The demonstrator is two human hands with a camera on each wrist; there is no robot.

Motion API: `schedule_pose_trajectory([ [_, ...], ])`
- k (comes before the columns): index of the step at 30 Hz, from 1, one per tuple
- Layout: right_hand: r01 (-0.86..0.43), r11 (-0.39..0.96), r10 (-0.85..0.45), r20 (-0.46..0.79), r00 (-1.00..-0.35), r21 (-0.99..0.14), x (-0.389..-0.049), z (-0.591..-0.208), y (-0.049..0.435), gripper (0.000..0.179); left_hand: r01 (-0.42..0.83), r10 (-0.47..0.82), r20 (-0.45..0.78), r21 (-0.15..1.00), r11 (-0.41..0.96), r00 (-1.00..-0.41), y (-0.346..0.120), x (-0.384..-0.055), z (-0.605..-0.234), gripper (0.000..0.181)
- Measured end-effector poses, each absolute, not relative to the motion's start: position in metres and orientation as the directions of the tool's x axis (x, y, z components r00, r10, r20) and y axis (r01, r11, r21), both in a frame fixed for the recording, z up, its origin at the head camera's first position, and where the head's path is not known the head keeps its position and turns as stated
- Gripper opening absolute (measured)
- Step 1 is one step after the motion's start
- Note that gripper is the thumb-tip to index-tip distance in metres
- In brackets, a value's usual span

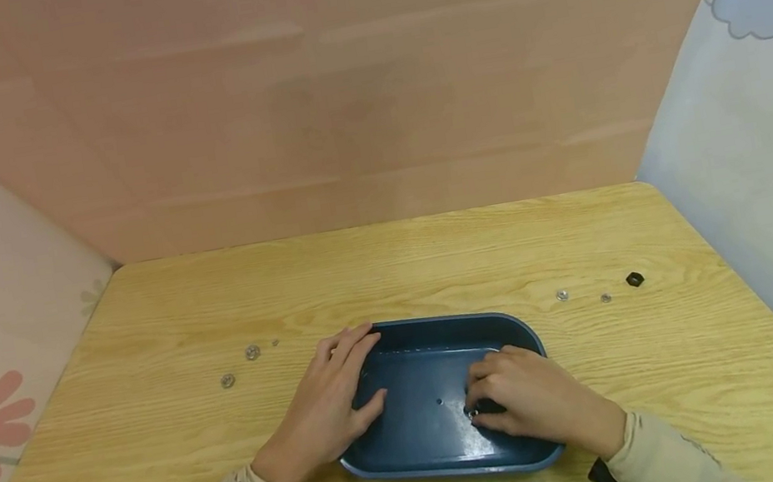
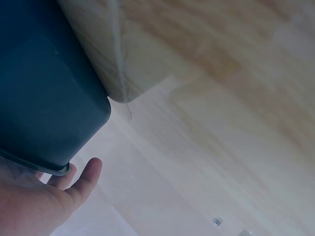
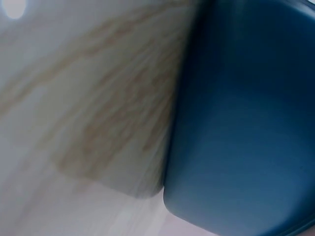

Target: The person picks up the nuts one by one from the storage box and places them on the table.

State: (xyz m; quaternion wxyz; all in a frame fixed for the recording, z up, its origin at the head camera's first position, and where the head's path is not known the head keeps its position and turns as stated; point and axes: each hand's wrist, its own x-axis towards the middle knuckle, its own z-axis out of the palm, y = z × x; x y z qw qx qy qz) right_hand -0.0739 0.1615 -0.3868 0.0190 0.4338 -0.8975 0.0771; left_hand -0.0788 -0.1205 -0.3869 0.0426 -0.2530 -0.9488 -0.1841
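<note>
A dark blue rectangular tray (image 1: 418, 438) with rounded corners stands on the table. My left hand (image 1: 330, 393) rests over its left rim, with the fingers fairly straight and the thumb pointing inside. In the left wrist view, fingers of the left hand (image 2: 59, 196) extend past the rim of the tray (image 2: 49, 93). Inside the tray's right half, my right hand (image 1: 520, 392) pinches a small shiny metal nut (image 1: 472, 414) between thumb and fingers. A tiny dark spot or piece (image 1: 439, 401) shows on the tray floor. The tray's outer wall (image 3: 241, 137) hides the right fingers in the right wrist view.
Left of the tray, small metal nuts (image 1: 252, 352) lie on the wooden table (image 1: 392, 274). To its right are two small metal pieces (image 1: 562, 295) and a black nut (image 1: 635, 279). A black object (image 1: 608, 481) shows beside the right sleeve. Panels stand around the table.
</note>
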Motion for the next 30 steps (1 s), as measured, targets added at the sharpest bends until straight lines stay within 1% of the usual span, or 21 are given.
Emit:
schedule_pose_trajectory([
  [7, -0.758, 0.627, -0.750, 0.124, -0.650, -0.183, -0.0760, -0.3868, 0.1611, 0.008, 0.500, 0.466, 0.181, 0.328, 0.802, -0.866, -0.1211, -0.0798, -0.3870, 0.070],
  [14, -0.749, 0.609, -0.724, 0.203, -0.659, -0.260, -0.0772, -0.3890, 0.1633, 0.009, 0.501, 0.468, 0.180, 0.326, 0.801, -0.865, -0.1205, -0.0800, -0.3875, 0.070],
  [22, -0.753, 0.598, -0.719, 0.233, -0.655, -0.275, -0.0777, -0.3894, 0.1651, 0.010, 0.488, 0.461, 0.162, 0.330, 0.808, -0.872, -0.1210, -0.0791, -0.3872, 0.070],
  [30, -0.752, 0.574, -0.699, 0.285, -0.656, -0.325, -0.0771, -0.3893, 0.1666, 0.009, 0.482, 0.458, 0.151, 0.329, 0.812, -0.876, -0.1205, -0.0790, -0.3863, 0.070],
])
